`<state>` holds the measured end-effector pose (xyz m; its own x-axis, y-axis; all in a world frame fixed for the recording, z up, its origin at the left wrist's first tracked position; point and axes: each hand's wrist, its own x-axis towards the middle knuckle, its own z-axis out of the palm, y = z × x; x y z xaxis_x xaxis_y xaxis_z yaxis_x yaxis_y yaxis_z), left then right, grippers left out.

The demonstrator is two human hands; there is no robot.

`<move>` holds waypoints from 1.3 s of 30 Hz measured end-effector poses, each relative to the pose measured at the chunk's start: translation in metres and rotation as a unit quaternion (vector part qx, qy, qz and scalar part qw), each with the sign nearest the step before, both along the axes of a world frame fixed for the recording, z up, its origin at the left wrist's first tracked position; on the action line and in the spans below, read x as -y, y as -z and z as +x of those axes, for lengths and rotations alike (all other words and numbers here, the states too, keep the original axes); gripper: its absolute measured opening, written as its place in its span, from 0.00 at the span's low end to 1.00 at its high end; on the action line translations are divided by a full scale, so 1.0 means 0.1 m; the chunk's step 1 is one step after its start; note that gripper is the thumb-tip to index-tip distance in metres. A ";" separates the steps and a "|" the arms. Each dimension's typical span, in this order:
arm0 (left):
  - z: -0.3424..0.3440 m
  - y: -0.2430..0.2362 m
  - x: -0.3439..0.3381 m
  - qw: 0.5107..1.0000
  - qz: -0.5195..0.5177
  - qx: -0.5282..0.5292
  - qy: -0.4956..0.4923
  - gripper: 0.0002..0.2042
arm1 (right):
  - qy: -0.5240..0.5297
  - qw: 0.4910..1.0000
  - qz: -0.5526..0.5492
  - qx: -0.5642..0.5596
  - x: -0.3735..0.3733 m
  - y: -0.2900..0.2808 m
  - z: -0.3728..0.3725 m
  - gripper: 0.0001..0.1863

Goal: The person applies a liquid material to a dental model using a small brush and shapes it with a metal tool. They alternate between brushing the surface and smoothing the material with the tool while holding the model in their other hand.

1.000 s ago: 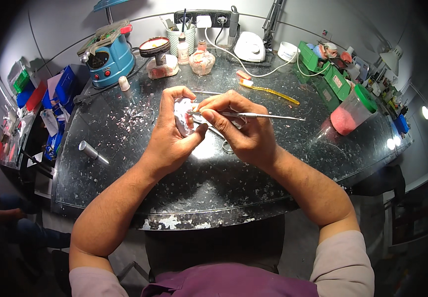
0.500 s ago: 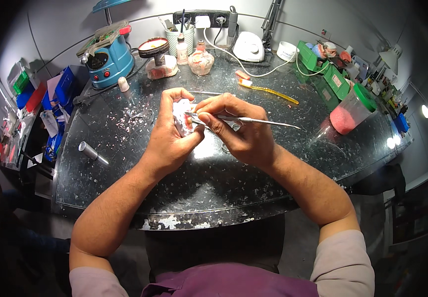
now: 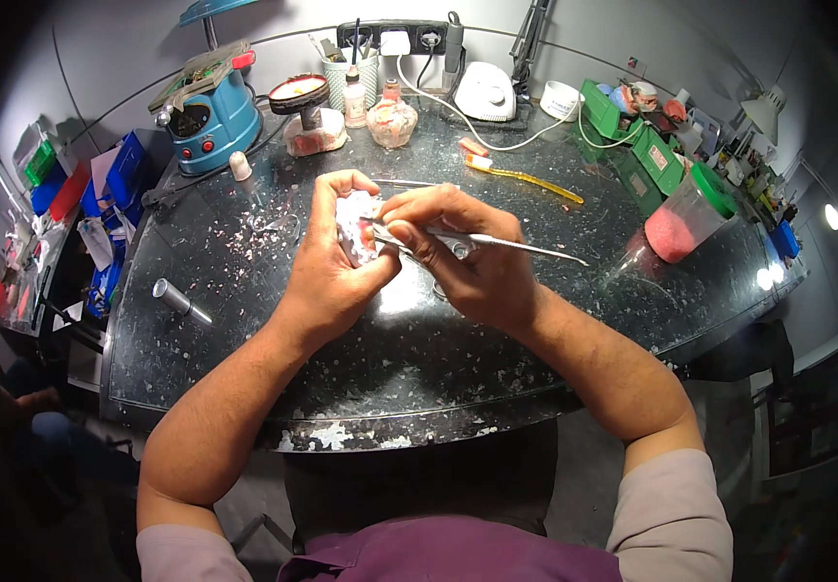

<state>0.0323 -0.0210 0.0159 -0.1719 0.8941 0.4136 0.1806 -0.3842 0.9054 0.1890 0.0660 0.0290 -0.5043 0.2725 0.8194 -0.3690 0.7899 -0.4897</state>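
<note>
My left hand [image 3: 332, 272] is closed round a small white piece with a pink part [image 3: 356, 233], perhaps a dental cast, at the middle of the view. My right hand [image 3: 482, 262] pinches a slim metal instrument [image 3: 555, 253], its working end at the pink part, its other end pointing right. Another metal tool [image 3: 402, 181] lies behind my hands, and a ringed metal object is partly hidden under my right hand. White and pink shavings [image 3: 249, 233] are scattered to the left, near a metal cylinder [image 3: 177, 299].
The dark bench [image 3: 390, 378] holds a blue machine [image 3: 215, 126], bottles [image 3: 390, 121], a white device [image 3: 485, 92], a yellow brush [image 3: 526, 177], green bins [image 3: 657, 160] and a green-lidded container of pink powder [image 3: 681, 223]. Another person's hand [image 3: 36, 401] is at lower left.
The instrument in my right hand has tilted, its right end dropping and shifting slightly left. My left hand has barely moved. The other person at lower left has shifted.
</note>
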 end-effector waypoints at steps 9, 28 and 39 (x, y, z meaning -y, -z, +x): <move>-0.01 0.02 -0.01 0.999 -0.017 -0.025 -0.013 0.28 | 0.010 1.000 0.002 0.015 -0.02 -0.01 0.02 0.05; -0.02 0.03 -0.02 0.999 -0.022 0.020 0.012 0.26 | 0.004 0.999 -0.003 0.040 -0.01 0.00 0.01 0.06; -0.07 0.07 -0.05 0.993 -0.022 0.095 0.066 0.25 | -0.013 0.998 0.025 0.057 -0.03 -0.04 0.03 0.07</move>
<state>0.0255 -0.0159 0.0086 -0.1235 0.9302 0.3456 -0.0454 -0.3532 0.9344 0.1916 0.0692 0.0326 -0.6021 0.2183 0.7680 -0.3337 0.8050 -0.4905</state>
